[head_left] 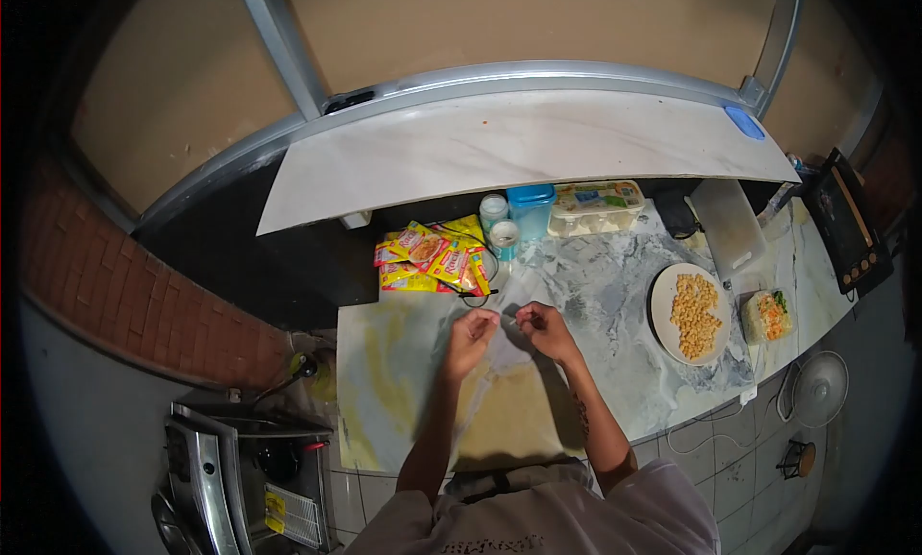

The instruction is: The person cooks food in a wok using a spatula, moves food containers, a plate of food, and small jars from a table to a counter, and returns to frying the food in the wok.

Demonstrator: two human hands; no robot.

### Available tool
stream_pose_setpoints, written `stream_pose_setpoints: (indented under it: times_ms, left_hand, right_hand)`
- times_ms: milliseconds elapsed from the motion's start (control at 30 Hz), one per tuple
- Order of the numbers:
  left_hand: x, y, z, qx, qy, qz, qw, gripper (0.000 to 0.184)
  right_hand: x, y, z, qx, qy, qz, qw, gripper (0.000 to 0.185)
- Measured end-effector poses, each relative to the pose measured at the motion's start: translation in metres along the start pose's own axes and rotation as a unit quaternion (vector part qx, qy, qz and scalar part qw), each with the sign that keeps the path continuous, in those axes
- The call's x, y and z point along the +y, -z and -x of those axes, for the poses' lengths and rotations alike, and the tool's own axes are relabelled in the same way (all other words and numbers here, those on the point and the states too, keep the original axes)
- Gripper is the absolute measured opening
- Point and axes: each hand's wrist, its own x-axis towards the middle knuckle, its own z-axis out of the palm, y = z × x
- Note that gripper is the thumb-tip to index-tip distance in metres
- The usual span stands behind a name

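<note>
My left hand point(471, 339) and my right hand point(547, 332) face each other above the marble-patterned counter point(605, 373), a small gap between them. Both have their fingertips pinched together. Something thin and see-through may stretch between them, but it is too faint to name. Just beyond the fingers lies a pile of yellow and red seasoning packets point(432, 257), with a thin black cord-like item point(473, 294) at its near edge. To the right of my hands, a white plate point(661, 310) carries small golden-tan pieces point(696, 315), split into uneven clumps.
Behind the packets stand two jars point(502, 236), a blue-lidded container point(531, 209) and a clear egg box point(595, 205). Right of the plate sits a clear pack of shredded vegetables point(766, 317); beyond it are a translucent bin point(727, 224) and an oven point(845, 224). A raised shelf point(538, 137) overhangs the back.
</note>
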Motion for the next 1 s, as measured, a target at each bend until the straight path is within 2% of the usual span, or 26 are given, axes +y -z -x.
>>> stream_pose_setpoints:
  times_ms: [33,200,367,467,533,567,600,700,733,833,900,1000]
  left_hand:
    - [-0.002,0.001,0.011,-0.011,0.029,0.024,0.999,0.008]
    - [-0.013,0.015,0.068,0.010,0.028,0.042,0.999,0.007]
    - [0.000,0.050,0.143,0.105,-0.027,0.008,0.994,0.012]
    - [0.022,0.082,0.206,0.186,-0.011,-0.001,0.982,0.019]
    - [0.040,0.110,0.264,0.194,0.067,-0.010,0.979,0.029]
    - [0.043,0.120,0.295,0.218,0.050,-0.004,0.975,0.032]
    - [0.047,0.129,0.327,0.254,0.034,0.017,0.967,0.027]
    - [0.046,0.155,0.428,0.360,-0.017,0.047,0.932,0.017]
    - [0.052,0.162,0.459,0.442,-0.065,-0.013,0.895,0.017]
    - [0.042,0.186,0.553,0.584,-0.144,-0.032,0.798,0.017]
    - [0.039,0.198,0.633,0.566,0.043,0.054,0.821,0.018]
    - [0.023,0.207,0.717,0.601,0.054,0.098,0.792,0.027]
  right_hand:
    - [-0.005,-0.005,0.006,0.005,-0.006,-0.024,1.000,0.014]
    - [-0.015,-0.044,0.033,-0.028,-0.010,-0.051,0.998,0.013]
    - [-0.039,-0.104,0.066,-0.086,-0.026,-0.105,0.990,0.012]
    - [-0.064,-0.157,0.096,-0.110,-0.024,-0.138,0.984,0.013]
    - [-0.076,-0.198,0.120,-0.166,-0.016,-0.137,0.976,0.010]
    - [-0.082,-0.223,0.133,-0.192,-0.010,-0.136,0.972,0.007]
    - [-0.091,-0.248,0.150,-0.222,-0.013,-0.132,0.966,0.008]
    - [-0.109,-0.327,0.215,-0.311,-0.027,-0.106,0.944,0.010]
    - [-0.112,-0.352,0.239,-0.334,-0.008,-0.098,0.937,0.016]
    - [-0.110,-0.418,0.306,-0.412,-0.002,-0.089,0.907,0.017]
    - [-0.111,-0.458,0.346,-0.454,-0.011,-0.087,0.887,0.017]
    - [-0.117,-0.510,0.401,-0.513,-0.026,-0.088,0.853,0.016]
